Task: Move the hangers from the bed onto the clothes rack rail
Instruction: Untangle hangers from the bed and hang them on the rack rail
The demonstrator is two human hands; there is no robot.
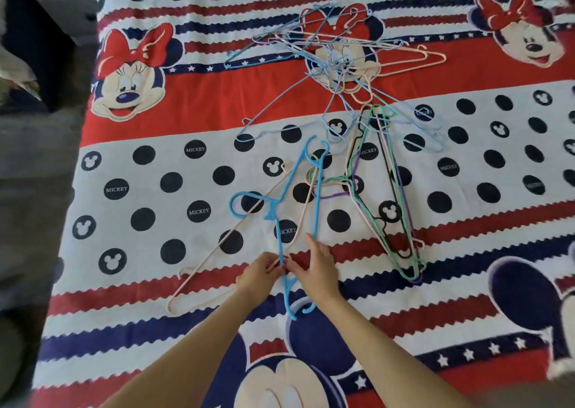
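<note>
Bed: our cartoon-mouse bedspread [155,171] carries every hanger.
Blue plastic hanger [315,196]: near edge, over a cream hanger [230,236].
Left hand [259,275]: pinches its bar.
Right hand [317,267]: fingers beside, grip unclear.
Wire hanger pile [333,62]: farther back.

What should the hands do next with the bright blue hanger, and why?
Probably lift the bright blue hanger straight up off the bed. The left hand and right hand both already pinch its bar, but a cream hanger crosses it, so lifting slowly should keep them from snagging.
</note>
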